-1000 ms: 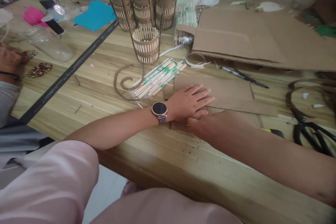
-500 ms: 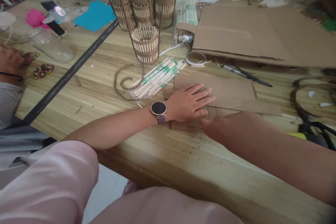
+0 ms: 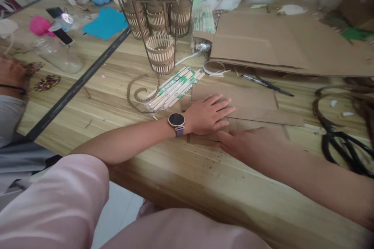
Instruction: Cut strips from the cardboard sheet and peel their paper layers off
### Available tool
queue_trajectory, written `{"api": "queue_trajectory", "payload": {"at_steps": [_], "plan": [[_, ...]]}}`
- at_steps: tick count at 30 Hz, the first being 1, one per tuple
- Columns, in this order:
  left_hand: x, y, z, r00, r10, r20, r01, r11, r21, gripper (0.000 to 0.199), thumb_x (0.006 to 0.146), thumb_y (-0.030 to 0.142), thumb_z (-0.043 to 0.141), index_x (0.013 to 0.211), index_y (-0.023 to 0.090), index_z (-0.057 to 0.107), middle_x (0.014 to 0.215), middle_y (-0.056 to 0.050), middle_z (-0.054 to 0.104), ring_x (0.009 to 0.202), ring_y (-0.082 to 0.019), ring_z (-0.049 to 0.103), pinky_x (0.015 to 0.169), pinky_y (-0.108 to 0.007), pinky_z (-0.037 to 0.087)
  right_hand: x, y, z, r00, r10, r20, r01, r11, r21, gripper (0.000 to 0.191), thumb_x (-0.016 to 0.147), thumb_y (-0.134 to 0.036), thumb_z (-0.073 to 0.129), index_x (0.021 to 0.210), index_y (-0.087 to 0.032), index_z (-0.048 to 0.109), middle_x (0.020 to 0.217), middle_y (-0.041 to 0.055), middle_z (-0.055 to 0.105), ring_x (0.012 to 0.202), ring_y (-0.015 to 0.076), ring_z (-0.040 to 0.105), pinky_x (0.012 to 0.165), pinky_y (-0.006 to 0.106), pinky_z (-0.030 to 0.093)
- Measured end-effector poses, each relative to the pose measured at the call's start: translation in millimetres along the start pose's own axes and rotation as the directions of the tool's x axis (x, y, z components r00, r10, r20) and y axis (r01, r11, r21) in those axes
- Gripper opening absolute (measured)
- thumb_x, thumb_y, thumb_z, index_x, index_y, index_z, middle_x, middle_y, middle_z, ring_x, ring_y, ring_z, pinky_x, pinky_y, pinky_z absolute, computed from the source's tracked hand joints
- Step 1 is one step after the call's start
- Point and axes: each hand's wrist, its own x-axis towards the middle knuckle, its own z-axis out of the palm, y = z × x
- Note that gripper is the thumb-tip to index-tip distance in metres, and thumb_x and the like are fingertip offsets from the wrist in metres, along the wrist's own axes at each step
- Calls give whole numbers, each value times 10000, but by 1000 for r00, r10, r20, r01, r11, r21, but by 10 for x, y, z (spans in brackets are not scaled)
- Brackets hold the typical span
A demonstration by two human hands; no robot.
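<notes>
My left hand (image 3: pixel 207 116), with a watch (image 3: pixel 177 120) on its wrist, lies flat with spread fingers on brown cardboard pieces (image 3: pixel 251 103). Just right of it, my right hand (image 3: pixel 236 140) is low over the near edge of the cardboard. Its fingers are bent and partly hidden, and a small dark tip shows by them; what it holds I cannot make out. Beyond my left hand are wrapped sticks (image 3: pixel 175 88) and a curled corrugated strip (image 3: pixel 128 89). A small stick basket (image 3: pixel 160 54) with a tall handle stands behind them.
Large cardboard sheets (image 3: pixel 263 42) lie at the back right, with a pen (image 3: pixel 267 85) before them. Black scissors (image 3: pixel 344 148) are at the right. Lidded baskets (image 3: pixel 181 15) stand at the back. Another person's hand (image 3: pixel 11 72) is at the left, near a clear jar (image 3: pixel 58 56).
My right hand has shifted slightly left and down along the cardboard edge. The yellow object beside the scissors is no longer visible. My left hand stays flat, and the view has shifted a little.
</notes>
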Motion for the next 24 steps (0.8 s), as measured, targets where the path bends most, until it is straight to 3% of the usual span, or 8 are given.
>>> {"api": "queue_trajectory", "payload": {"at_steps": [7, 14, 20, 24], "plan": [[38, -37, 37, 1000, 9, 3, -9, 1000, 2, 505, 1085, 413, 359, 1528, 190, 452, 1597, -75, 430, 1477, -289, 363, 1200, -436, 315, 278, -229, -86, 985, -22, 169, 35, 997, -76, 252, 956, -143, 409, 909, -181, 654, 702, 71, 690, 475, 142, 552, 449, 265, 160], [42, -38, 53, 1000, 9, -11, -8, 1000, 25, 505, 1086, 424, 356, 1524, 195, 459, 1593, -66, 438, 1476, -283, 371, 1209, -421, 300, 284, -245, -133, 991, -40, 126, 56, 990, -129, 361, 812, 36, 409, 954, -175, 665, 861, 126, 745, 570, 157, 634, 468, 251, 209], [33, -44, 57, 999, 28, -20, -28, 999, 36, 508, 1081, 426, 382, 1526, 193, 455, 1588, -81, 442, 1472, -270, 383, 1210, -417, 297, 339, -233, -96, 990, -78, 116, 99, 977, -188, 346, 778, 11, 450, 966, -177, 671, 989, 167, 766, 592, 180, 660, 464, 263, 194], [29, -39, 12, 999, 24, 31, -26, 999, 41, 508, 1093, 409, 343, 1546, 196, 423, 1608, -58, 414, 1491, -274, 352, 1221, -408, 273, 344, -227, -77, 990, -82, 113, 102, 976, -192, 322, 828, -16, 436, 974, -150, 689, 988, 186, 771, 567, 179, 660, 441, 262, 191]]}}
